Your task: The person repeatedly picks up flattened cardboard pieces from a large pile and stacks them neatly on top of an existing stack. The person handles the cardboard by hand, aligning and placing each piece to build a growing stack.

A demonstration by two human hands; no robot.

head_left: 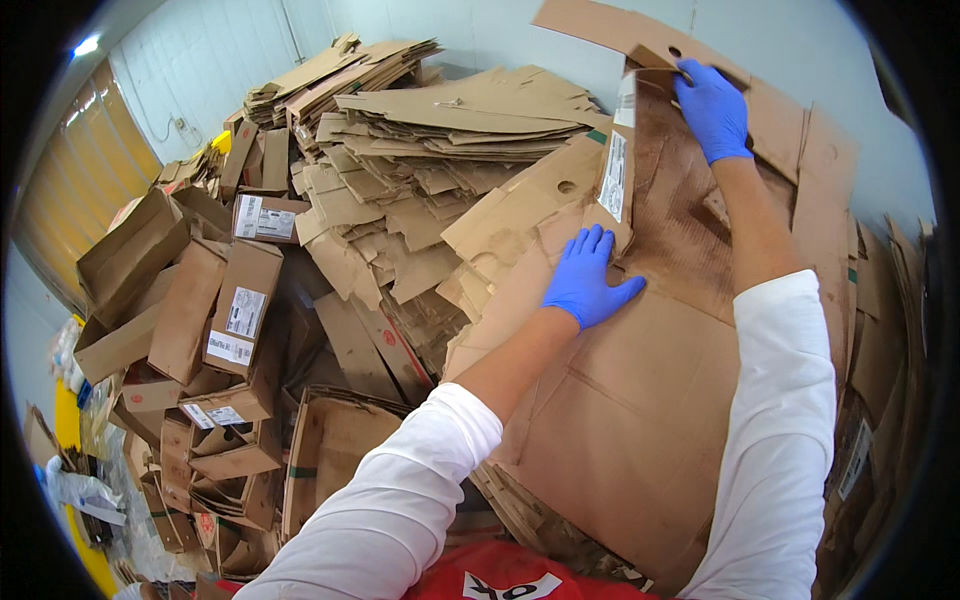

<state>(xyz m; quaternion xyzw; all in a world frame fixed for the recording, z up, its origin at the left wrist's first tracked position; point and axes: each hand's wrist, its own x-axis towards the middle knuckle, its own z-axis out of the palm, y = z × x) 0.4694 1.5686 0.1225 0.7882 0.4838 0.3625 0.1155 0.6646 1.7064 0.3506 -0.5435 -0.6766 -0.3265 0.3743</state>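
In front of me lies a cardboard box [665, 205], partly folded out, its inner face stained dark brown and one side wall standing with a white label [613, 178] on it. My right hand [712, 112], in a blue glove, is closed over the far edge of this box. The left hand [592, 280], also gloved in blue, presses flat near the box's lower left corner, thumb spread and fingers stretched out. Beneath both hands is a large flattened cardboard sheet [630, 400], on top of other flattened pieces.
A tall stack of flattened cardboard [450, 125] rises at the far middle. To the left, unflattened boxes [240, 310] are heaped up, some with labels. More sheets [880, 330] stand on edge at the right. A pale wall [780, 40] closes off the back. Clear plastic [120, 450] lies at far left.
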